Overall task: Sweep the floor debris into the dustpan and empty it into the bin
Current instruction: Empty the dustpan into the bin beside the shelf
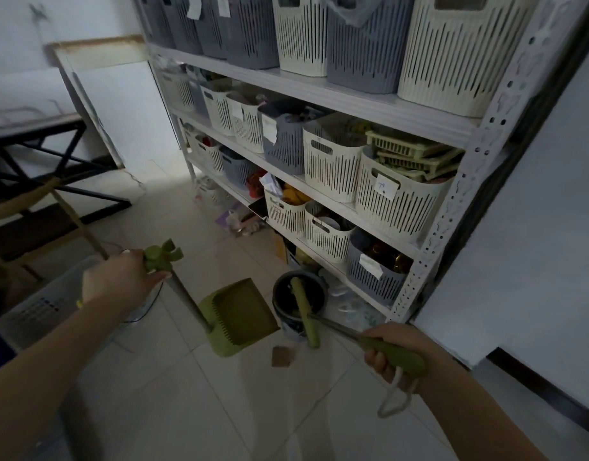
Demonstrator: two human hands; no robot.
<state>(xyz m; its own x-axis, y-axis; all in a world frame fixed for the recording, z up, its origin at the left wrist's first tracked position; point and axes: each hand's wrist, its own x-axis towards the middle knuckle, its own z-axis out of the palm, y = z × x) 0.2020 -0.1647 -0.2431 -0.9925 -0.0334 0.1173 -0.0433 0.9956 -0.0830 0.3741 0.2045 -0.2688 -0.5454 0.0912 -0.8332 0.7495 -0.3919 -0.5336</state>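
My left hand [120,281] grips the green top of the dustpan's long handle. The green dustpan [239,314] stands on the tiled floor, its mouth facing right. My right hand [396,347] holds the green handle of the broom, a cord loop hanging from its end. The broom's green head [308,316] lies over the rim of a dark round bin [299,294] beside the dustpan. A brown scrap of debris [281,356] lies on the floor just below the broom head and to the right of the dustpan.
A metal shelf rack [452,201] full of slotted baskets fills the right side, with clutter under its lowest shelf. A grey crate [43,304] sits at the left near a black table frame [53,181]. A white board [120,104] leans against the far wall.
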